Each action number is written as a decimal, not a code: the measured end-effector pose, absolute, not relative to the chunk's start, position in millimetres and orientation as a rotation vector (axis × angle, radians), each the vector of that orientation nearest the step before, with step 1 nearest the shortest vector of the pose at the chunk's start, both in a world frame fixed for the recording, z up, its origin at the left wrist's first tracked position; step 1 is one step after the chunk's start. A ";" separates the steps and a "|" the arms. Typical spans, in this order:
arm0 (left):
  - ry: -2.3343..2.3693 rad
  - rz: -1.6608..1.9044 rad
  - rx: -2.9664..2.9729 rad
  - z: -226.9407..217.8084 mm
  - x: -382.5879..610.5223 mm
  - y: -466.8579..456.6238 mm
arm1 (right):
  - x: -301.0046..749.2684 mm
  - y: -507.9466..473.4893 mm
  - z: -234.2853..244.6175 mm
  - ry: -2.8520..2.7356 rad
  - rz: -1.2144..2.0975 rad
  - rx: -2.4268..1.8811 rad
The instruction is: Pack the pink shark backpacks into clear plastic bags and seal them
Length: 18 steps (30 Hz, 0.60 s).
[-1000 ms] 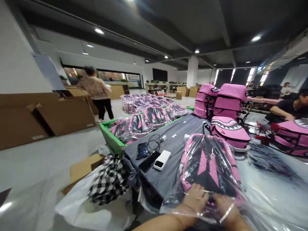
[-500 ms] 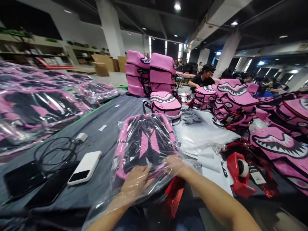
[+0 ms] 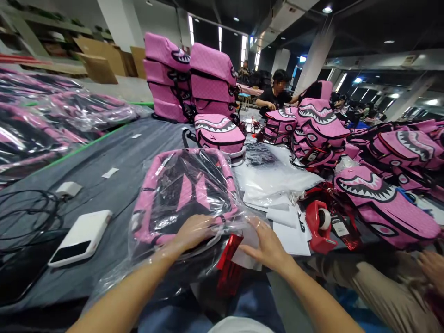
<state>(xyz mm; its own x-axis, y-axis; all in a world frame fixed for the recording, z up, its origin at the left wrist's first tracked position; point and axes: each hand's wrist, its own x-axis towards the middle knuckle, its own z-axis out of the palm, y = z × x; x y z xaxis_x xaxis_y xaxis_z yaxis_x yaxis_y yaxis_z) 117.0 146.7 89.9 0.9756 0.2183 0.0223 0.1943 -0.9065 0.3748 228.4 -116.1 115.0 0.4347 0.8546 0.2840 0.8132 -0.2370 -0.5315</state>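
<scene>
A pink and black backpack [image 3: 192,215] lies on the table in front of me inside a clear plastic bag [image 3: 142,247]. My left hand [image 3: 196,231] rests at the near edge of the backpack with fingers stretched forward. Clear plastic covers that hand and part of its forearm. Just right of the backpack, my right hand [image 3: 266,241] has its thumb and fingers apart, close to the bag's edge. A white sheet [image 3: 250,245] shows between thumb and fingers; I cannot tell if it is touched. Shiny red wrapping [image 3: 229,273] hangs at the table edge below.
A white power bank [image 3: 81,238] and cables [image 3: 29,212] lie left. Bagged backpacks [image 3: 93,111] fill the far left; pink stacks [image 3: 211,88] stand behind. A red tape dispenser [image 3: 317,226] and shark-face backpacks [image 3: 385,199] sit right. A person [image 3: 275,95] works opposite.
My right hand has come off the backpack's near right corner and moved slightly right, opening. My left hand stays at the near edge. The view has shifted right; another person's hand shows at right.
</scene>
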 end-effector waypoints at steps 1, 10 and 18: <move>0.272 0.074 2.758 92.9 121.5 145.9 | 224.0 -120.7 109.0 -1.342 0.046 -2.146; 0.113 0.803 2.759 50.8 83.0 51.2 | 211.9 -91.1 66.9 -0.761 -0.139 -2.411; 0.571 0.371 1.972 8.0 96.2 27.1 | 213.5 -128.1 99.5 -0.956 0.247 -2.644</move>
<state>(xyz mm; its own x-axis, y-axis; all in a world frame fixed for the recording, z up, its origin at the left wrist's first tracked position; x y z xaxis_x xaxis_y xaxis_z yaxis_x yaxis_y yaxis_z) 96.2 27.1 8.0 0.8409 0.5411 0.0131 0.2313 -0.3812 0.8951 213.5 -128.1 99.5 0.7612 0.6463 -0.0534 0.5913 -0.7255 -0.3520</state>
